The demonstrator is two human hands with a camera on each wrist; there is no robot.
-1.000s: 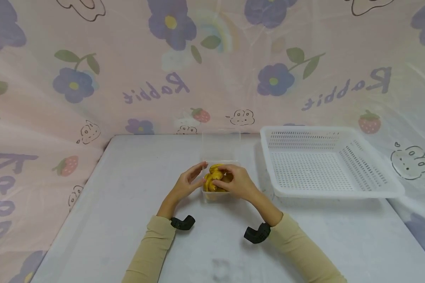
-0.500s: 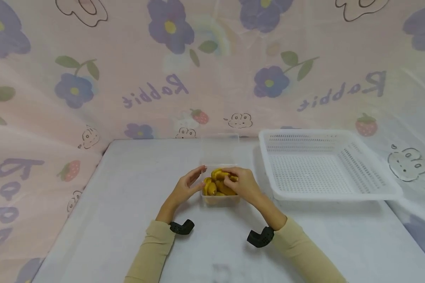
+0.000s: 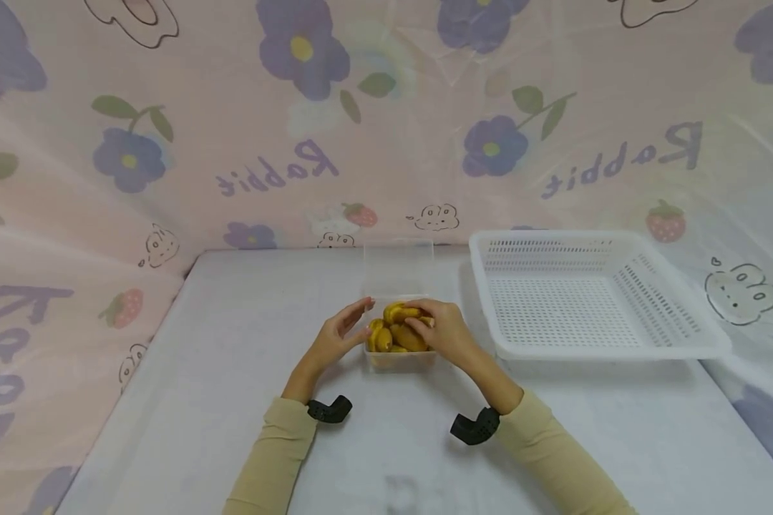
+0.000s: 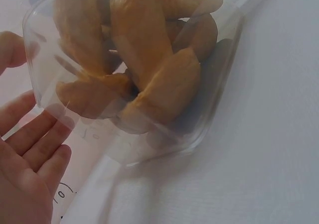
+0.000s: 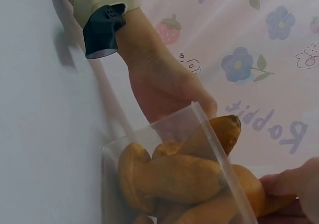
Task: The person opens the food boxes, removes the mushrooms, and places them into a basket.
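Observation:
A clear plastic box point(image 3: 399, 360) stands mid-table, heaped with several yellow-brown food pieces point(image 3: 393, 337), its clear lid point(image 3: 398, 268) raised behind it. My left hand point(image 3: 351, 325) rests with straight fingers against the box's left side. My right hand point(image 3: 426, 324) reaches over the box from the right, fingertips curled on the top piece. In the left wrist view the box point(image 4: 164, 139) and pieces point(image 4: 144, 50) fill the frame, with my left hand point(image 4: 25, 169) beside them. The right wrist view shows the pieces point(image 5: 179, 176), my right hand point(image 5: 296, 186) pinching one, and my left hand point(image 5: 164, 84) behind the box.
A white perforated basket point(image 3: 592, 350), with nothing in it, sits to the right of the box. The white table point(image 3: 232, 343) is backed by a pink flowered cloth point(image 3: 167, 143) that also drapes along the left and right sides.
My right hand's fingers have shifted slightly over the pieces, pressing them lower in the box. My left hand stays against the box's side.

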